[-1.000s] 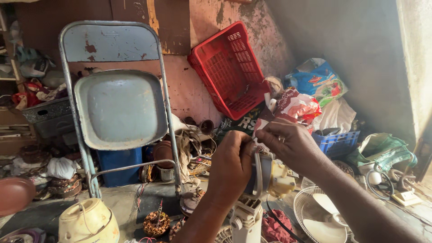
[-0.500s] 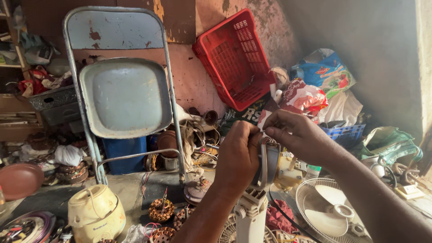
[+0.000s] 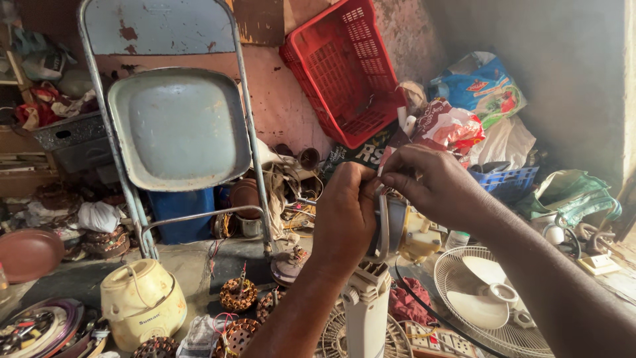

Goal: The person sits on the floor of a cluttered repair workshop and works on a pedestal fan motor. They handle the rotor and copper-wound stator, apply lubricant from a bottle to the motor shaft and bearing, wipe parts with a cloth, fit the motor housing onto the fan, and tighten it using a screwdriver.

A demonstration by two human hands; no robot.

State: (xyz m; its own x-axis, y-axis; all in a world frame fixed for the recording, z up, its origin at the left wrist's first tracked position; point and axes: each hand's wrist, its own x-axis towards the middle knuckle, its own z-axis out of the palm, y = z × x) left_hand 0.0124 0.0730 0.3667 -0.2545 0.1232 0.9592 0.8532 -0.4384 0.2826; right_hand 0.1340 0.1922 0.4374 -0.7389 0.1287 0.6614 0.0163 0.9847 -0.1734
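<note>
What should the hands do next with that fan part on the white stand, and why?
Probably keep the left hand steady on the fan motor while the right hand works its fingertips at the motor's top edge. Both hands already pinch there, and the motor sits atop the white stand, so letting go might tip it. What the fingertips grip is too small to tell.

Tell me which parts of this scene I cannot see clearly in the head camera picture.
- Front of the cream fan motor housing: covered by the left hand.
- What the right hand fingertips pinch: too small, hidden behind the fingers.
- White fan stand column: its base is cut off by the bottom edge.
- White fan guard with blades: partly hidden by the right forearm.
- Grey metal folding chair: its top is cut off by the top edge.
</note>
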